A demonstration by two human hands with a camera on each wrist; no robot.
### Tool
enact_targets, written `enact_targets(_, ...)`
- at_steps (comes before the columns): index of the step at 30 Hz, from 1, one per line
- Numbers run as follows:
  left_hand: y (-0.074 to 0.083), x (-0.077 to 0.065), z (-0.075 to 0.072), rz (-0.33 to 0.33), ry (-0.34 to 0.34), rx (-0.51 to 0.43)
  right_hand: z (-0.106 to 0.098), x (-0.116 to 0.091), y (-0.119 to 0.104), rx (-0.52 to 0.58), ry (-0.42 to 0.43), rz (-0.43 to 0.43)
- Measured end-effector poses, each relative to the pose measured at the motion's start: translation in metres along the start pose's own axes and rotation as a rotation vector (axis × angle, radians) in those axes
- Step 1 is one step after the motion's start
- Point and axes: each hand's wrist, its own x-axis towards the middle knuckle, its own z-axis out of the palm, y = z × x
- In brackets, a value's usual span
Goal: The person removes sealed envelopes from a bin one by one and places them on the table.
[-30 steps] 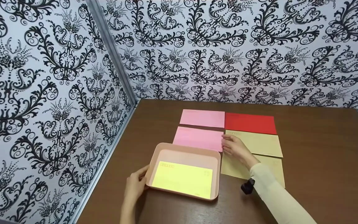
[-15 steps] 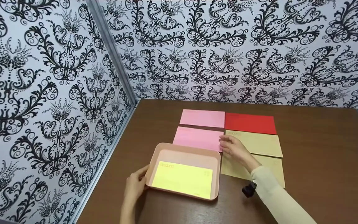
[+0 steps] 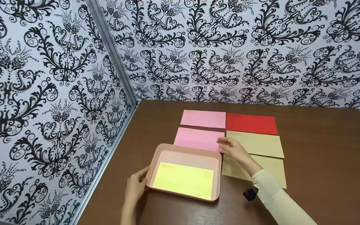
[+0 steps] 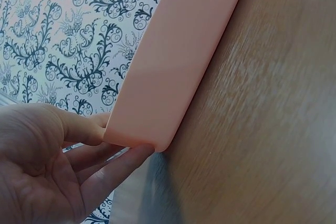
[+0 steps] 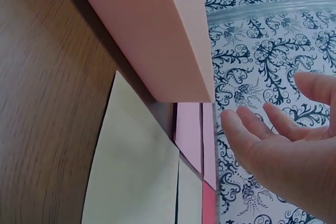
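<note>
A shallow pink tray stands on the table with a yellow envelope lying in it. My left hand grips the tray's left side; in the left wrist view, thumb and fingers hold the corner of the tray wall. My right hand hovers by the tray's far right corner, over the right end of the nearer pink envelope. Its fingers are loosely bent and hold nothing, as the right wrist view shows with the right hand apart from the tray.
Beyond lie another pink envelope and a red envelope. Two beige envelopes, the farther and the nearer, lie right of the tray, partly under my right forearm. Patterned walls border the brown table.
My right hand has shifted slightly left, from the edge of the beige envelopes to over the nearer pink one. Left hand, tray and envelopes stay in place.
</note>
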Motion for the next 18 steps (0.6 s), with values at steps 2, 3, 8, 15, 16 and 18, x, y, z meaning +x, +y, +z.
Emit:
enact_targets(2, 0.0, 0.0, 0.0, 0.0, 0.002, 0.003, 0.001, -0.002, -0.002, -0.007, 0.0, -0.005)
enact_targets(3, -0.001, 0.0, 0.0, -0.001, 0.003, 0.004, 0.002, -0.002, -0.003, -0.012, -0.003, -0.01)
enact_targets(8, 0.001, 0.0, 0.0, -0.011, 0.001, 0.008, 0.006, -0.006, -0.007, -0.041, -0.027, -0.021)
enact_targets(15, 0.0, 0.001, 0.0, -0.005, 0.007, 0.009, 0.012, -0.009, -0.005, -0.126, -0.123, -0.072)
enact_targets(16, 0.0, 0.001, 0.0, -0.005, 0.009, 0.007, 0.013, -0.009, -0.005, -0.138, -0.141, -0.078)
enact_targets(18, 0.0, 0.002, 0.0, -0.002, 0.009, 0.008, 0.015, -0.01, -0.003, -0.163, -0.175, -0.091)
